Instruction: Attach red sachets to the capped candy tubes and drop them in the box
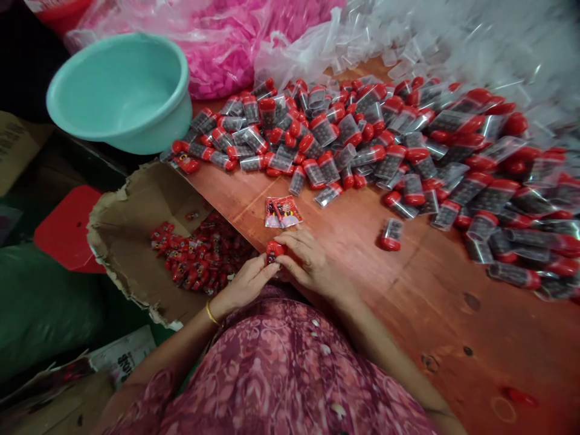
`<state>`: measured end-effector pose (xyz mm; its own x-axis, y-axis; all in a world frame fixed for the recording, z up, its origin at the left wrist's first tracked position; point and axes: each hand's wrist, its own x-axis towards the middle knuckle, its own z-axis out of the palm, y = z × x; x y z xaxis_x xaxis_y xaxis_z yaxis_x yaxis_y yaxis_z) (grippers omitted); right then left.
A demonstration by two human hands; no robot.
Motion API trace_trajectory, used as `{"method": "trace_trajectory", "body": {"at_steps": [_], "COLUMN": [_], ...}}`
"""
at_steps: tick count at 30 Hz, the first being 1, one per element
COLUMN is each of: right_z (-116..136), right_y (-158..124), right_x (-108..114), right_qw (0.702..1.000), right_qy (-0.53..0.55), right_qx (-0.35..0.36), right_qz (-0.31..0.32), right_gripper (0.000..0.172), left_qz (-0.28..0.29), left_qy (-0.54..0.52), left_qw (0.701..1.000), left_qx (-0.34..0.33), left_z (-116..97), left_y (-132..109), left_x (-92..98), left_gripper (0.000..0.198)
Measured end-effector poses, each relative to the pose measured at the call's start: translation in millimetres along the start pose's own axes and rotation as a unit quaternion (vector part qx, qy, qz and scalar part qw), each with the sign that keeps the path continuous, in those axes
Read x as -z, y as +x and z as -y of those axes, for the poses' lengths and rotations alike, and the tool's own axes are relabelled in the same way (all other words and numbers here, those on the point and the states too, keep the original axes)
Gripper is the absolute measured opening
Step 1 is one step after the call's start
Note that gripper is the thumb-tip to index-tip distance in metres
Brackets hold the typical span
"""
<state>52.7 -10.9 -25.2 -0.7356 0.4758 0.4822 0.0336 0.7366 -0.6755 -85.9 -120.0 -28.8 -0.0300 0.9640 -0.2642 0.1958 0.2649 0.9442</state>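
Note:
Close to my body, at the table's near edge, both hands grip one small red container (274, 249) with a dark printed figure on it. My left hand (248, 279) pinches its lower left side. The fingers of my right hand (304, 257) curl over its top and right side, hiding part of it. Just beyond my fingers lies a small stack of red printed labels (281, 211). A single clear tube with a red cap and dark contents (391, 234) rests apart on the table to the right.
A big pile of red-capped clear tubes (324, 130) spreads across the wooden table (362, 302). An open cardboard box (131, 241) of finished-looking red containers (199, 254) stands below at left. Behind are a turquoise basin (122, 90), a bag of pink pieces (222, 54) and clear plastic parts (498, 48).

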Motion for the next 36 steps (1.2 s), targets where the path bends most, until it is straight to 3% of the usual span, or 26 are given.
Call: {"method": "trace_trajectory", "body": {"at_steps": [6,8,10,13,15,17,19,22,25,27,30,33,36], "right_z": [9.8,11.4,6.3,-16.4,-36.6,-55.3,-69.9,-81.8,-82.7,-79.4,-70.4,-56.9,-44.9], "right_y": [0.7,-0.4,-5.2,-23.6,-42.8,-62.3,-75.8,-79.4,-71.7,-67.5,-63.9,-51.8,-21.5], "right_x": [-15.7,-10.5,5.4,45.6,74.3,94.6,100.2,83.1,56.1,44.3,39.0,35.8,24.3], "right_qw": [0.999,0.998,0.994,0.966,0.919,0.877,0.86,0.883,0.917,0.921,0.915,0.92,0.923], "right_qy": [0.016,-0.022,-0.087,-0.218,-0.313,-0.379,-0.401,-0.368,-0.331,-0.337,-0.353,-0.334,-0.313], "right_qx": [-0.025,-0.024,-0.041,-0.123,-0.2,-0.26,-0.287,-0.266,-0.206,-0.18,-0.171,-0.176,-0.217], "right_qz": [0.034,0.057,0.042,-0.065,-0.132,-0.14,-0.13,-0.116,-0.084,-0.073,-0.095,-0.104,-0.049], "right_gripper": [0.024,0.037,0.047,0.039,0.034,0.032,0.031,0.034,0.036,0.036,0.033,0.028,0.032], "left_qz": [-0.032,-0.058,-0.101,-0.186,-0.205,-0.248,-0.274,-0.274,-0.234,-0.182,-0.122,-0.126,-0.143], "left_qy": [-0.025,-0.05,-0.056,0.11,0.276,0.367,0.392,0.406,0.441,0.469,0.5,0.512,0.513], "left_qw": [0.998,0.992,0.976,0.934,0.863,0.844,0.862,0.872,0.854,0.848,0.843,0.837,0.834], "left_qx": [0.037,0.1,0.182,0.286,0.37,0.303,0.167,-0.027,-0.143,-0.166,-0.158,-0.148,-0.145], "left_z": [3.6,11.1,27.8,66.7,88.6,93.9,77.9,29.9,-8.9,-17.6,-11.9,-2.6,1.1], "left_y": [-5.3,-12.3,-24.3,-44.8,-51.2,-47.3,-32.4,8.0,55.6,80.4,99.9,103.6,102.0], "left_x": [9.5,25.6,52.2,100.1,122.5,127.0,112.7,73.2,41.3,30.5,25.0,23.5,21.8], "left_gripper": [0.036,0.038,0.042,0.04,0.034,0.038,0.044,0.045,0.041,0.042,0.04,0.042,0.043]}}
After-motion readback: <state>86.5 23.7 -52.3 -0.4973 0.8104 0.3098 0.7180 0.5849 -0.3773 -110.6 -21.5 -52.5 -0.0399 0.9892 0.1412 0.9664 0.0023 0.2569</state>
